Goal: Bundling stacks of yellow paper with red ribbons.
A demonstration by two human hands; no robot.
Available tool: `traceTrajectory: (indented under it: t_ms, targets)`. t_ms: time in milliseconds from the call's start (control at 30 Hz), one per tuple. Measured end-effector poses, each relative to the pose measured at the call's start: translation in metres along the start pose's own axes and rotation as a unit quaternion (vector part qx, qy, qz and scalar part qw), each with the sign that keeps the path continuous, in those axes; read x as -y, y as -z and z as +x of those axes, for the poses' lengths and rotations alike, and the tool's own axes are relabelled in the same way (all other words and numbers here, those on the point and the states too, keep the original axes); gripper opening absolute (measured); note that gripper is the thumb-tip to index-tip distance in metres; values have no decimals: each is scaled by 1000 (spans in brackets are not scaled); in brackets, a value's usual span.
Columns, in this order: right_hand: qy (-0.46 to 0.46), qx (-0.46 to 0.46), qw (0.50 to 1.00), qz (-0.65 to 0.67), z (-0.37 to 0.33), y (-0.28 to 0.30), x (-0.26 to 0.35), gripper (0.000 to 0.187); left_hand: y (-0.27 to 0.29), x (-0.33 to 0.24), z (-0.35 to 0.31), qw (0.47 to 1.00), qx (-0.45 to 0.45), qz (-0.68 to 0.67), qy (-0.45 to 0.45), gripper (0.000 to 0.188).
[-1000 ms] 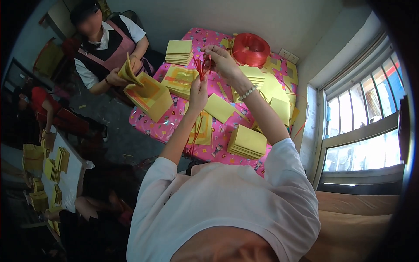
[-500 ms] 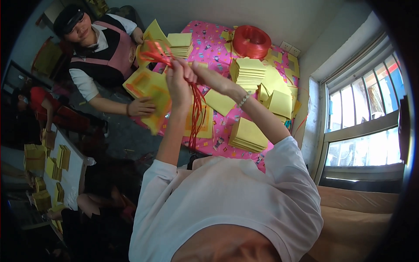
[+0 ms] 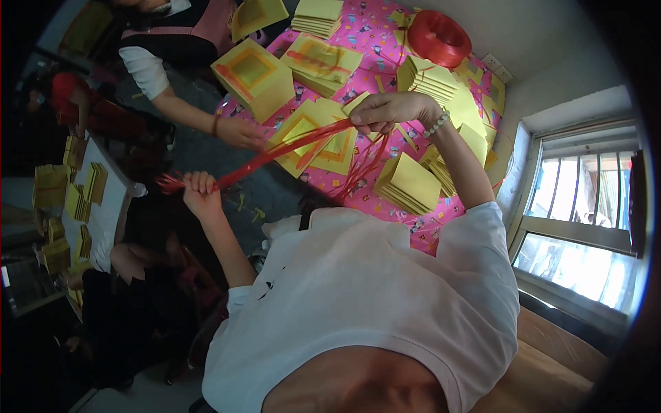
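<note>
A bundle of red plastic strings (image 3: 289, 146) is stretched between my two hands. My left hand (image 3: 202, 193), out to the left past the table's edge, is closed round one end, with short tails poking out beyond the fist. Over the table, my right hand (image 3: 392, 112) pinches the bundle farther along. From there loose strands (image 3: 365, 168) hang down toward the table's near edge. Beneath the bundle lie flat yellow paper sheets with orange squares (image 3: 303, 127). A stack of folded yellow paper (image 3: 408, 182) sits below my right forearm.
The table has a pink patterned cover (image 3: 368, 72). A red roll of plastic string (image 3: 439, 38) stands at the back right near more yellow stacks (image 3: 430, 79). A co-worker's hand (image 3: 242, 133) is close by on the left. Farther left is a white table (image 3: 113, 199) with yellow bundles.
My hands, close together before, are now far apart: the left has moved down and left, the right to the right. The red strings are drawn out between them. My view has shifted.
</note>
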State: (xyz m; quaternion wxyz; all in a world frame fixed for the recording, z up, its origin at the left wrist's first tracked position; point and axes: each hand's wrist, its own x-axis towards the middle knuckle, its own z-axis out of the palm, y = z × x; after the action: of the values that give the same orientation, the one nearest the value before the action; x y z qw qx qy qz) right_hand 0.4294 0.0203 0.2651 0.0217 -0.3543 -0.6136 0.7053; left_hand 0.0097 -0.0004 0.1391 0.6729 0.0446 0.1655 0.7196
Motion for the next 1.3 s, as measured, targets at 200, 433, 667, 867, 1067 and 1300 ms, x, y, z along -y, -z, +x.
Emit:
traceTrajectory:
  t_ms: [200,433,667,867,1067,1300]
  targets:
    - [-64,50,991,-106,25,-3,-22,38,201,12,-28,904,-350,-233,73,19]
    - [-68,4,978,-195,78,-21,-40,37,219,71,-54,680,-348,631,136,43]
    - [-8,25,967,-253,114,-44,-40,40,-31,130,-43,626,343,692,-109,45]
    - [-31,157,986,-55,95,-47,-39,37,-32,121,-66,412,370,832,-35,11]
    - [-67,72,990,-100,59,-1,-55,36,57,65,-59,455,275,844,-74,7]
    - [-86,11,986,-145,78,1,-59,40,106,58,-57,362,300,881,50,22]
